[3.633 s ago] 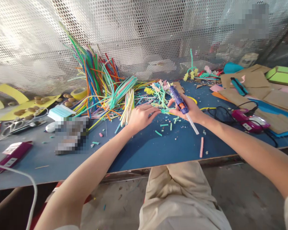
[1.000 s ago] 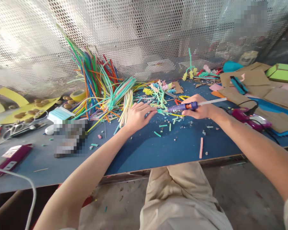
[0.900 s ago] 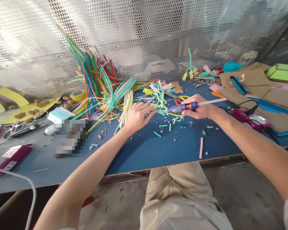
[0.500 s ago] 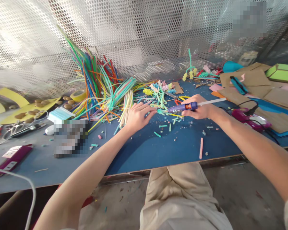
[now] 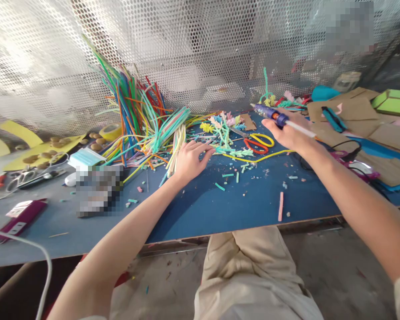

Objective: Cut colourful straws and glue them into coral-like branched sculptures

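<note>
My right hand (image 5: 291, 131) is wrapped round a purple hot glue gun (image 5: 270, 113), raised over the back of the table. A white glue stick (image 5: 300, 128) juts from the gun's rear, and its nozzle points left. My left hand (image 5: 194, 158) is closed in a pinch on a mint-green pipe cleaner piece (image 5: 238, 152), which reaches right from the fingertips; the gripped end is hidden. Just beyond it lie scissors (image 5: 258, 143) with red and yellow handles. A long yellow pipe cleaner (image 5: 273, 154) runs beside the green piece.
Bundled pipe cleaners (image 5: 133, 106) stand behind my left hand. Fluffy coloured pipe-cleaner shapes (image 5: 223, 126) lie at the back centre. Cut scraps (image 5: 220, 186) litter the blue table (image 5: 186, 218). At right are cardboard sheets (image 5: 346, 111) and a corded magenta device (image 5: 360, 166). A perforated metal screen (image 5: 220, 49) rises behind.
My right hand has lifted the glue gun up and away from the green piece, uncovering the scissors. My left hand has stayed nearly in place.
</note>
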Demonstrator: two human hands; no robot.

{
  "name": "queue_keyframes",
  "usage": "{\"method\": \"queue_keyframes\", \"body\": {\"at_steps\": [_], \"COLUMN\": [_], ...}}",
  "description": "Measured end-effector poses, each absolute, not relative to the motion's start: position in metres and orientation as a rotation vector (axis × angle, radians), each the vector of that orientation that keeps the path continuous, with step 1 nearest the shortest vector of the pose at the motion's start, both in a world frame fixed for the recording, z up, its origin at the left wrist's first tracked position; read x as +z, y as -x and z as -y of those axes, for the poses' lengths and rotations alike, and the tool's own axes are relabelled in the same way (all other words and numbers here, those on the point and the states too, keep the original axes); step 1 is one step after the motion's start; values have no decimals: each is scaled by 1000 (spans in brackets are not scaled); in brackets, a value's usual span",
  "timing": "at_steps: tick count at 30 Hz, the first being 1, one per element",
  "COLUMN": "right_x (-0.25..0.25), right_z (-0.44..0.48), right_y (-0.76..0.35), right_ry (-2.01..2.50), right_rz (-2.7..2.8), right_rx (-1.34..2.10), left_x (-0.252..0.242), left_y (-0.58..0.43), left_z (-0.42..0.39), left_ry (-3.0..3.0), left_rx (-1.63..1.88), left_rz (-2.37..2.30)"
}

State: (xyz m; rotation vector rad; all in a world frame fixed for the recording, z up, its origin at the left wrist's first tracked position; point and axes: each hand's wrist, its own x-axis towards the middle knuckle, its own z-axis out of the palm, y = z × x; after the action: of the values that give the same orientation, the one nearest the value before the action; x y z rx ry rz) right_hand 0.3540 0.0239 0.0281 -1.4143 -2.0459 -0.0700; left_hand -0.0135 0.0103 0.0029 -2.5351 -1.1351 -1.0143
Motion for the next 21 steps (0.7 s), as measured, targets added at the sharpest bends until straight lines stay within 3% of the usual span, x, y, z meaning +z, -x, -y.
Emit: {"method": "queue_keyframes", "body": {"at_steps": [3,9,12,18,21], "right_x": [23,11,15,18,12], "right_z": [-27,-27,-29,-16,-4], "right_y": [-362,-379,-371,-313,-291], "right_ry": [1773,2061,1800,861,631], "right_rz": [1978,2078,2191,2545,2692], "right_rx": [-305,-379,-342,315,442], "left_x": [1,2,2,3,5], "left_y": [14,12,12,12,11], "left_z": [-11,-10,-11,-9,-8], "left_ry": [2528,2532,2529,2535,2521], "left_rx": [-1009,-998,-992,-987,-993], "left_rz": [1119,1116,1128,1131,1145]}}
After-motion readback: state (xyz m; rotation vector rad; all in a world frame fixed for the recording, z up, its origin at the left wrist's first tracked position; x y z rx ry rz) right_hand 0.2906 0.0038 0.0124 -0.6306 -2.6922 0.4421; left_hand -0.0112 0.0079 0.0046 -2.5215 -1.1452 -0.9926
